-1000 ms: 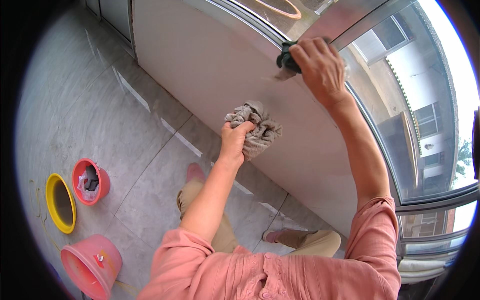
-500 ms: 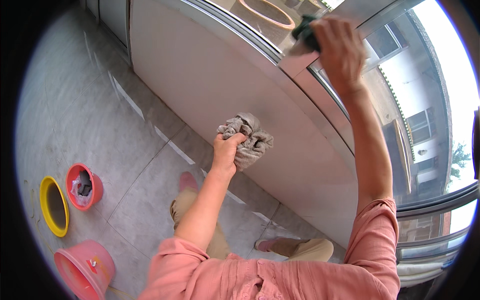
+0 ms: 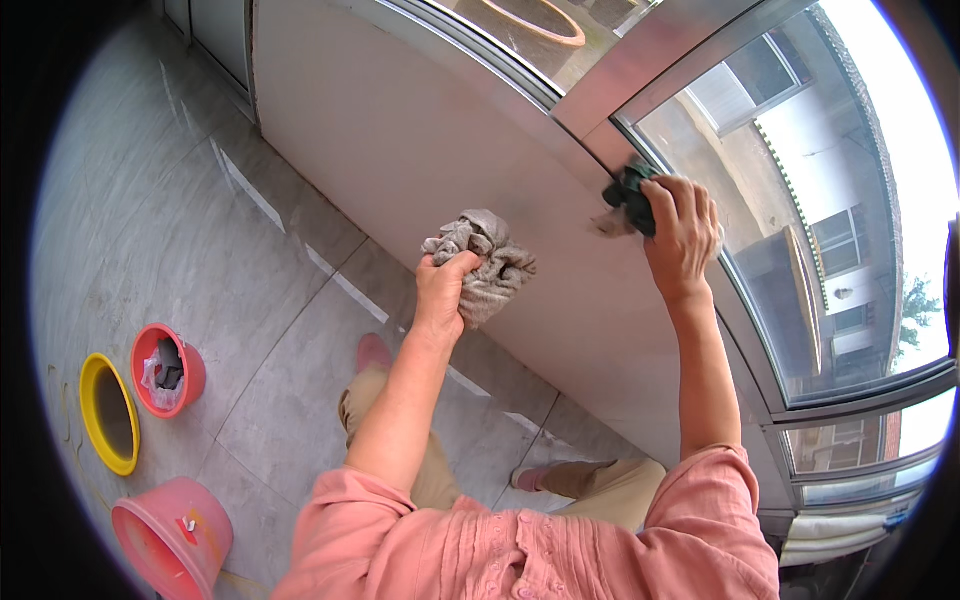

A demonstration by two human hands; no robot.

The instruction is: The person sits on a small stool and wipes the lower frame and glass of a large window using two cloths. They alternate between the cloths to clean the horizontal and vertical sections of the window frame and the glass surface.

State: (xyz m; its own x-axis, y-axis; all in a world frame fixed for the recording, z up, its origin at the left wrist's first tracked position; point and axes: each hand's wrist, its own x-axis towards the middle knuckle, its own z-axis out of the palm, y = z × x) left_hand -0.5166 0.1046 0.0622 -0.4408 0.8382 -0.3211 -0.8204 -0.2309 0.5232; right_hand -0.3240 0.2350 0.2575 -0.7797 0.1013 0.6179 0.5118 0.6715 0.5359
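My left hand (image 3: 440, 295) is closed round a crumpled grey-beige rag (image 3: 492, 272), held out in front of the pale wall panel (image 3: 400, 150). Higher up on the right, my right hand (image 3: 684, 235) grips a bunched dark green cloth (image 3: 632, 196) at the lower edge of the metal window frame (image 3: 590, 130). A blurred pale brownish edge hangs below the green cloth, and I cannot make out whether it is part of it. The right fingers are bent over the cloth, and their tips are partly hidden.
On the grey tiled floor (image 3: 270, 330) at left stand a small red-pink bucket (image 3: 190, 385) with dark and clear plastic stuff inside, a yellow-rimmed bucket (image 3: 88, 420) of murky water and a larger pink bucket (image 3: 205, 530). Window glass (image 3: 740, 180) curves along the right.
My right hand has come down with the green cloth, from over the window frame to its lower edge. My left hand and the rag have shifted slightly left and up.
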